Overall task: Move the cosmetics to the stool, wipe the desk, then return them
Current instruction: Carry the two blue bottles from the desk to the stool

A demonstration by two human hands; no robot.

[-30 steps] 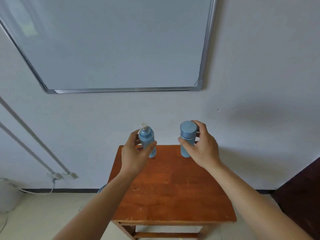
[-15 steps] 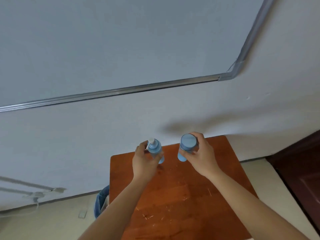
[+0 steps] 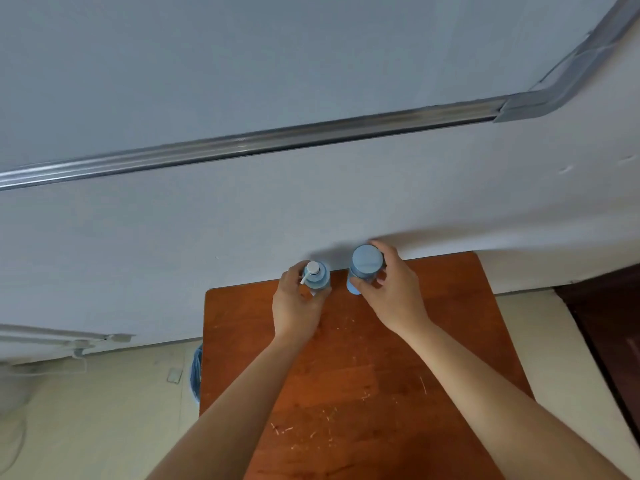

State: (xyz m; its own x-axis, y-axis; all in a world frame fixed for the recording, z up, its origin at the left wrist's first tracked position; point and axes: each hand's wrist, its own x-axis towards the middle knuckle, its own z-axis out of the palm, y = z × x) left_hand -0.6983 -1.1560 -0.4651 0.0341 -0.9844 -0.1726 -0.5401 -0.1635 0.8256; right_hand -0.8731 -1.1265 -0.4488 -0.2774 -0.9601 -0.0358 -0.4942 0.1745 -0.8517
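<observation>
Two blue cosmetic bottles stand near the far edge of the reddish wooden desk (image 3: 363, 375), close to the wall. My left hand (image 3: 294, 306) grips the pump bottle (image 3: 317, 276), which has a white pump head. My right hand (image 3: 393, 292) grips the capped bottle (image 3: 365, 266), whose round blue lid faces the camera. The bottles are a short gap apart. Whether their bases touch the desk is hidden by my hands.
A whiteboard with a metal frame (image 3: 277, 140) hangs on the wall above the desk. A blue bin (image 3: 196, 372) sits on the floor left of the desk. Cable ducts and a cord (image 3: 79, 344) run along the wall at lower left. A dark door (image 3: 609, 341) is at right.
The camera has moved closer and tilted, so the desk top fills more of the view. Both hands, each holding its bottle, have moved toward the desk's far edge by the wall.
</observation>
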